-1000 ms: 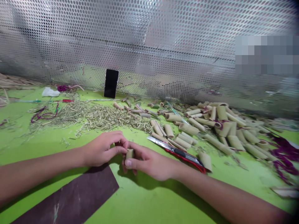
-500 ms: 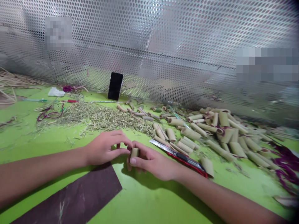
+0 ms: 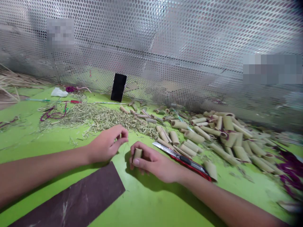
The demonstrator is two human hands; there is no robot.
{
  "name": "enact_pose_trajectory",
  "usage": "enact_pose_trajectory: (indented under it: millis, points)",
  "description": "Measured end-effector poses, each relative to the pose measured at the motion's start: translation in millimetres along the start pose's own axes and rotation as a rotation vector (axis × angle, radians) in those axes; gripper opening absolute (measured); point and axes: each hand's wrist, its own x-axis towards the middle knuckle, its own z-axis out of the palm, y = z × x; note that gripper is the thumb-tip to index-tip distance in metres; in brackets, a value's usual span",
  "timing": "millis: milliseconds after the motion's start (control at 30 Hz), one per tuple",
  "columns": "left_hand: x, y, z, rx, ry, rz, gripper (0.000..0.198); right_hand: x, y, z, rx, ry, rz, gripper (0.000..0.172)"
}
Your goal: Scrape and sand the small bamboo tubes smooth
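Note:
Between the thumb and fingers of my right hand [image 3: 151, 160] is a short, pale bamboo tube [image 3: 138, 153], held just above the green table. My left hand [image 3: 110, 143] is to its left, apart from the tube, with thumb and fingertips pinched together; what they hold, if anything, is too small to make out. A dark brown sheet [image 3: 82, 197] lies below my left forearm. Beside my right hand rests a red and black utility knife [image 3: 184, 160] with its blade out, pointing up and left.
Cut bamboo tubes [image 3: 228, 138] are heaped at the right, near purple string [image 3: 290, 167]. Thin shavings [image 3: 101, 116] lie beyond my left hand. A phone [image 3: 118, 87] leans against the perforated metal screen [image 3: 146, 56]. White tissue [image 3: 59, 92] lies at the left.
My left hand has moved left and slightly up, away from the tube it was touching. My right hand still holds the tube in nearly the same place.

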Motion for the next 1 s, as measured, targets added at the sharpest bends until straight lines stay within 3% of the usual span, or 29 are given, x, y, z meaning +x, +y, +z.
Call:
enact_pose_trajectory:
  millis: [67,167,367,600,733,1000]
  points:
    - [1.2,-4.4,-1.6,0.011,0.045,-0.071,0.015,-0.6,0.0,-0.4,-0.021,0.004,0.033,0.040]
    - [0.3,-6.8,-2.1,0.017,0.002,-0.062,0.011,-1.0,-1.7,1.0,0.001,0.011,0.038,0.041]
    - [-4.6,1.0,-0.5,0.002,-0.112,0.171,0.017,0.9,-2.5,4.2,0.087,0.023,-0.028,0.041]
    - [-4.7,4.5,0.8,0.111,-0.067,0.360,0.045,0.8,-3.1,5.0,0.098,0.030,-0.044,0.043]
    - [-5.1,4.7,2.2,0.187,-0.100,0.483,0.035,0.5,-6.3,6.3,0.121,0.026,-0.049,0.041]
    - [-5.2,2.7,2.1,0.269,-0.164,0.542,0.030,1.0,-4.6,6.4,0.130,0.034,-0.042,0.043]
